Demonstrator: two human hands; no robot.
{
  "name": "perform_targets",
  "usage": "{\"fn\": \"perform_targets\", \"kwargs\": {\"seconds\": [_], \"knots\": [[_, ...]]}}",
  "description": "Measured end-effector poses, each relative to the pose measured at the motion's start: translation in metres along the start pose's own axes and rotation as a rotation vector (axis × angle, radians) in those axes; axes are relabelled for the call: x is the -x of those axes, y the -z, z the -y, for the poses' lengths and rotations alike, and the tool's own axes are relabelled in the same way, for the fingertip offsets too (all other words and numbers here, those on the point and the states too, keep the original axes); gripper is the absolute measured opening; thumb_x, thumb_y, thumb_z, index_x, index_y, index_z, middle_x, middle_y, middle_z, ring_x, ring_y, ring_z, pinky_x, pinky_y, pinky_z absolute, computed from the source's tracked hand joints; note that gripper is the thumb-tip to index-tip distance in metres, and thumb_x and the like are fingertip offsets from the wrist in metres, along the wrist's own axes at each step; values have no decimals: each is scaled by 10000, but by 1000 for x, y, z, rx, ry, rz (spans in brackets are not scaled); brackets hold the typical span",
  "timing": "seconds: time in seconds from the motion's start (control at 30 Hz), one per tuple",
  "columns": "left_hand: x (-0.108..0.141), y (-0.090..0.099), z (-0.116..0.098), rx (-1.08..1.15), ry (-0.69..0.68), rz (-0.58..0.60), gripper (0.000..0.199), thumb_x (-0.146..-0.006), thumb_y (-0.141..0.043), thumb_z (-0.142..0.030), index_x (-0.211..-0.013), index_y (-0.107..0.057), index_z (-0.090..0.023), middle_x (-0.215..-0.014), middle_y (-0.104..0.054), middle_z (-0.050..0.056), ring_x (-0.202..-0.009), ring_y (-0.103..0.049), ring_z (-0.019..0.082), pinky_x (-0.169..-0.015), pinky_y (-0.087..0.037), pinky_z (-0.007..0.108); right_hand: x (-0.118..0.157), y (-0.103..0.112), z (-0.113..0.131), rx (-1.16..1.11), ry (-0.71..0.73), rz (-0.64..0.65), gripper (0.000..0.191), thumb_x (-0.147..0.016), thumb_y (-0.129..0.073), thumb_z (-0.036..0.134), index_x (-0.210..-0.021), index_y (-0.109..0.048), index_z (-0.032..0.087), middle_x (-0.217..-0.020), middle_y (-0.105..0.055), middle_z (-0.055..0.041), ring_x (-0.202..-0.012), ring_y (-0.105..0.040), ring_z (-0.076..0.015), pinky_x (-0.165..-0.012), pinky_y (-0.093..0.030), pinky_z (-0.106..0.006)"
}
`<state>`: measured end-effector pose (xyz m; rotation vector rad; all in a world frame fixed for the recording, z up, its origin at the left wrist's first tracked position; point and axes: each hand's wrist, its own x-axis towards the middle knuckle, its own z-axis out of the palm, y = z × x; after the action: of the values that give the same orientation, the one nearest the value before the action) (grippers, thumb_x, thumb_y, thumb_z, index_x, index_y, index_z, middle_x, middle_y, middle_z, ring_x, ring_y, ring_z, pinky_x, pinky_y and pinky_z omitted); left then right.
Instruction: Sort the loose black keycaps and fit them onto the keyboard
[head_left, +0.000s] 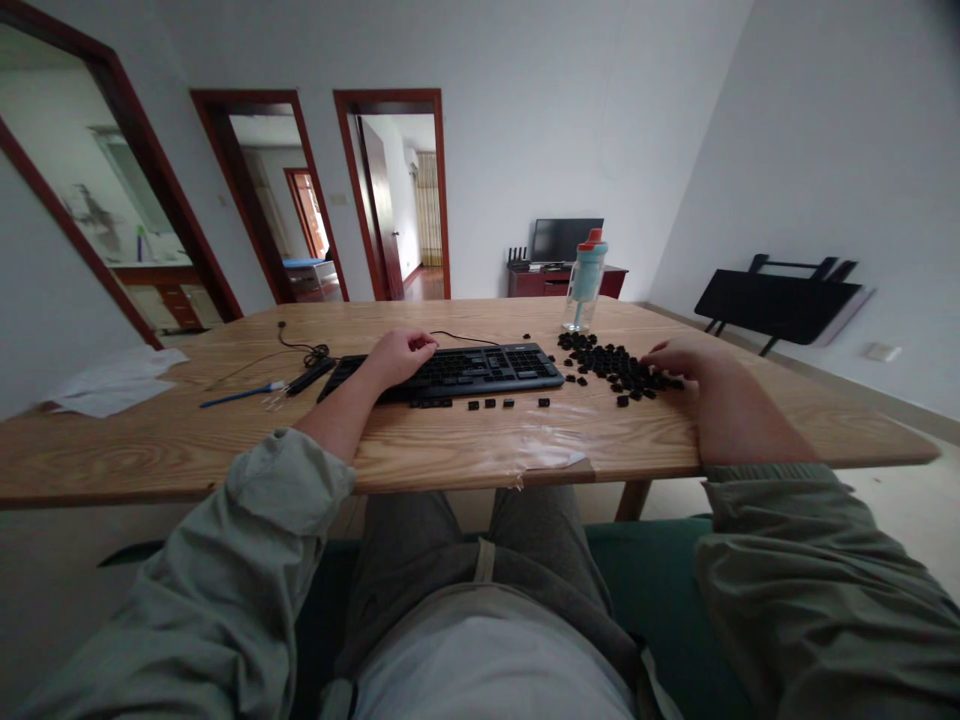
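The left hand (401, 355) rests curled on the left part of the flat black plastic keyboard (450, 372); I cannot tell if it pinches anything. The right hand (679, 358) lies bent on the heap of small black loose key caps (607, 362), fingers among them. The keyboard's long side runs left to right between both hands. A few caps sit just in front. A clear bottle with an orange lid (585, 285) stands behind the heap on the wooden table (225, 440)
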<state>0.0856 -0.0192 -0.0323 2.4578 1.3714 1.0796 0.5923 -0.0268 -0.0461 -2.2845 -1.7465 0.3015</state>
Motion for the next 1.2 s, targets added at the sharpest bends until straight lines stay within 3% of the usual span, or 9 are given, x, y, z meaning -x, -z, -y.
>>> {"fn": "perform_targets", "kwargs": {"seconds": [0.1,0.23,0.4,0.53,0.8,1.2], "knots": [[0,0,0,-7,1,-2,320,-836,-583,-420,-884,-749,-150,-752,-697,41,-653,-550,159,-637,-403,291,10,2,15,-13,-113,78,207,-885,-581,291,-772,-677,147,-685,-639,-80,-547,-554,-171,-519,-423,-314],[-1,1,-1,3,-3,-5,317,-834,-583,-413,-885,-752,-149,-744,-694,37,-648,-546,155,-650,-420,286,16,2,23,-34,-122,58,189,-886,-567,270,-783,-664,144,-673,-627,-65,-532,-543,-162,-516,-409,-311],[0,1,-4,-4,3,-2,318,-831,-584,-409,-890,-758,-149,-747,-695,42,-647,-548,158,-663,-431,291,8,-2,19,0,-87,-95,167,-840,-632,283,-773,-705,150,-696,-669,-82,-637,-611,-202,-593,-457,-316],[1,2,-5,1,7,7,330,-831,-578,-420,-892,-756,-148,-747,-697,43,-656,-558,165,-662,-434,291,4,-8,25,-48,56,-190,236,-821,-679,395,-817,-738,167,-821,-738,-94,-721,-651,-218,-627,-468,-303],[0,1,-3,0,0,5,332,-828,-579,-418,-919,-759,-155,-781,-715,52,-688,-581,175,-661,-431,295,4,-19,36,-114,79,-75,228,-801,-699,392,-838,-745,172,-718,-724,-53,-594,-614,-175,-540,-428,-280],[0,1,-4,8,-8,16,316,-827,-579,-405,-897,-761,-157,-752,-702,45,-655,-563,165,-667,-443,293,3,-16,33,-93,56,-52,135,-793,-691,304,-817,-711,173,-734,-716,-47,-613,-608,-171,-546,-419,-277]]}}
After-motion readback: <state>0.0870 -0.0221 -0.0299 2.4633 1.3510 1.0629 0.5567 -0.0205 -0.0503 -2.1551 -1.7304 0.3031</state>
